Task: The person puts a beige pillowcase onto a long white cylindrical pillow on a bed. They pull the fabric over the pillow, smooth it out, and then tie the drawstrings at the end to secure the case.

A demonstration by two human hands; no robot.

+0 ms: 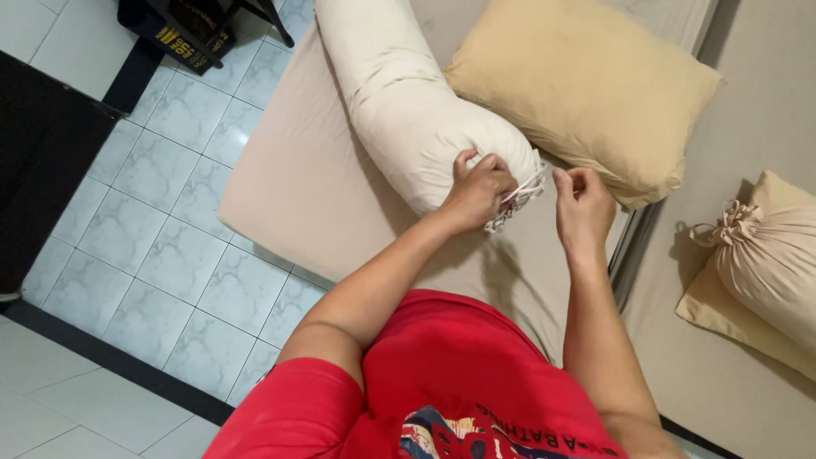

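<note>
My left hand [478, 192] grips the bolster [408, 102] end's gathered cloth, my right hand [582, 204] pinches the drawstring [525, 189] taut; cover on, knot not yet tied

A single head-worn camera looks steeply down past the wearer's chest and forearms, close above the hands. It faces a mattress [289, 195] on the floor ahead, with tiled floor [170, 221] at the view's left edge. No second view exists.
</note>
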